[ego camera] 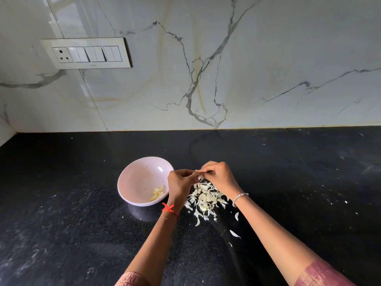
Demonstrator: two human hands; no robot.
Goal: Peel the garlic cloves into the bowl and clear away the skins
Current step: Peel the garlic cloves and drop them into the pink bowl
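**Garlic clove pinched between two hands above a heap of skins**

Raised just above the counter (82, 234), right of the bowl: left hand (179, 182) and right hand (218, 176), fingertips meeting. Fingers of both curled, pinching one small garlic clove (198, 174), a ragged wisp of papery skin hanging from it. Too small to tell how much of the skin on or off.

Directly below the hands and spreading toward the camera: skins (206, 199), a loose heap of thin, curled, off-white flakes, dry and papery. A few stray slivers scattered nearer on the counter.

Just left of the left hand: bowl (136, 182), round, smooth, pale pink, glossy inside, resting on the counter. Low inside it, against the near-right wall: a few peeled cloves (158, 193), creamy yellow, slim and crescent-shaped.

Counter of dark, polished, finely speckled stone, dusted with pale crumbs and smears.

Around the left wrist, a knotted red thread (169, 209); around the right, a bracelet (239, 198) of small silvery beads. Pink knitted sleeves (321, 273) at the bottom edge.

Behind: glossy white marble wall (268, 58), veined grey and ochre. At upper left, a rectangular white switch plate (86, 53) with one socket and a row of rocker switches.
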